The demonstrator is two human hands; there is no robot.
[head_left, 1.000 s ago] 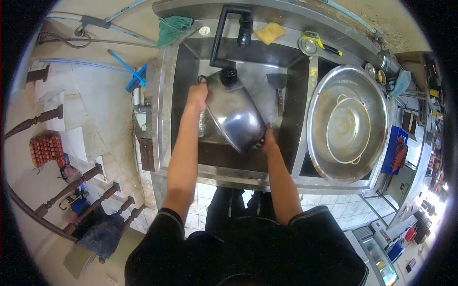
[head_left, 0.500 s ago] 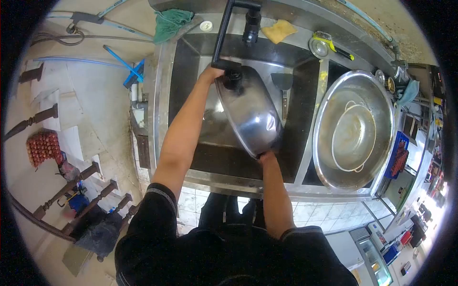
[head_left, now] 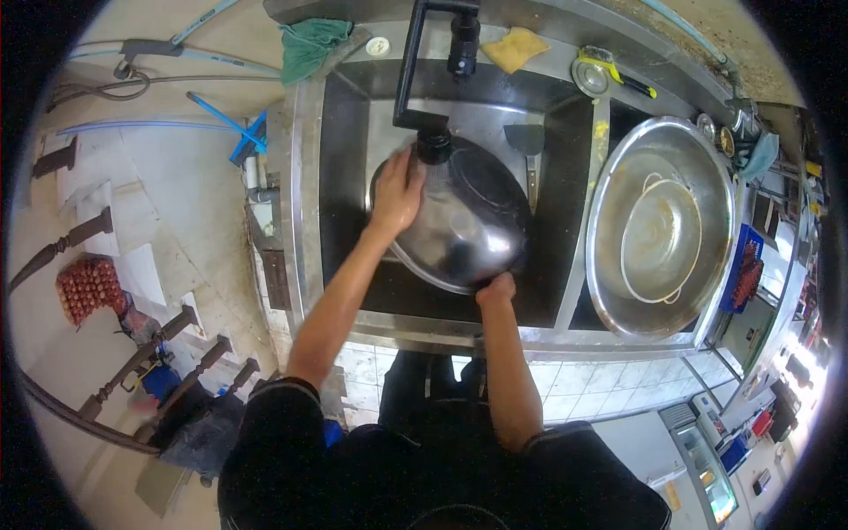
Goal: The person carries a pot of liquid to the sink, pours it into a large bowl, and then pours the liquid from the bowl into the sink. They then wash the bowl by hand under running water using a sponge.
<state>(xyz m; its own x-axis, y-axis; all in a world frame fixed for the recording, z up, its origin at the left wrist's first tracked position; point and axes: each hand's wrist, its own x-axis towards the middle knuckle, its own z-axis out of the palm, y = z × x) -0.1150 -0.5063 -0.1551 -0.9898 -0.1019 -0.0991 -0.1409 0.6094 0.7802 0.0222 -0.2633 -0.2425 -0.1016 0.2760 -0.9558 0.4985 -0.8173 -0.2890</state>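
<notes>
A round, deep metal pan (head_left: 459, 219) is tilted in the sink, its rounded outside and darkened base facing up, under the black faucet (head_left: 433, 146). Flat against its side near the faucet, the stretched fingers of my left hand (head_left: 397, 193) touch the metal. My right hand (head_left: 497, 290) is closed on the pan's near edge at the lower right. Behind the pan, a spatula (head_left: 527, 146) with a wide dark blade lies in the sink basin (head_left: 353, 291).
Right of the sink stands a large metal basin (head_left: 603, 208) holding a smaller two-handled pot (head_left: 661, 238). Along the back ledge are a green cloth (head_left: 311, 49), a yellow cloth (head_left: 514, 50) and a yellow-and-black brush (head_left: 618, 72). A blue squeegee (head_left: 250, 137) is at left.
The pan has rolled from its side so its base faces up more. My left hand has moved from the rim by the faucet onto the outer side; my right hand keeps its grip.
</notes>
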